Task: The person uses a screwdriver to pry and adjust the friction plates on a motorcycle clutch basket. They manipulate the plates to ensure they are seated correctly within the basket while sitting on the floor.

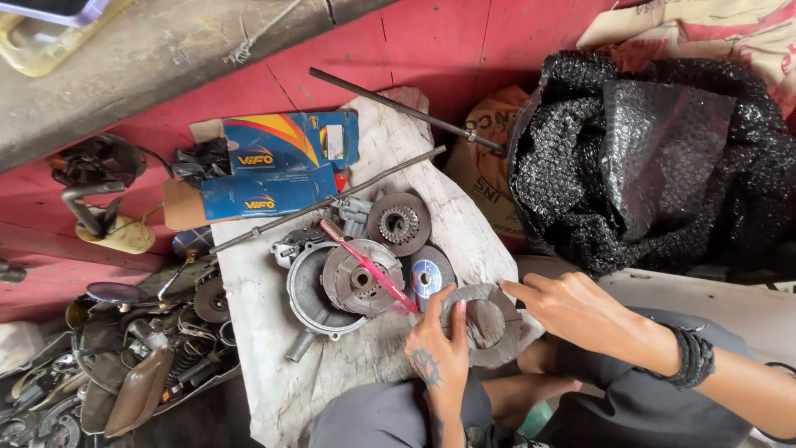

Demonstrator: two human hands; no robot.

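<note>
A flat grey ring-shaped plate (497, 309) lies near the front right edge of a white stone slab (274, 365). My left hand (438, 344) grips the ring's left rim, thumb and fingers over it. From the right, my right hand (572, 309) holds the other rim, index finger stretched along the top. Just left of the ring sits a small disc with a blue label (428, 274). A round metal clutch assembly (358, 278) rests in a grey housing (311, 299), with a pink-handled tool (369, 265) lying across it.
A toothed metal disc (399, 222) and two long steel rods (332, 199) lie on the slab. An opened blue cardboard box (269, 170) sits behind. Black bubble wrap (655, 158) fills the right. Scrap motorcycle parts (124, 357) pile up at lower left.
</note>
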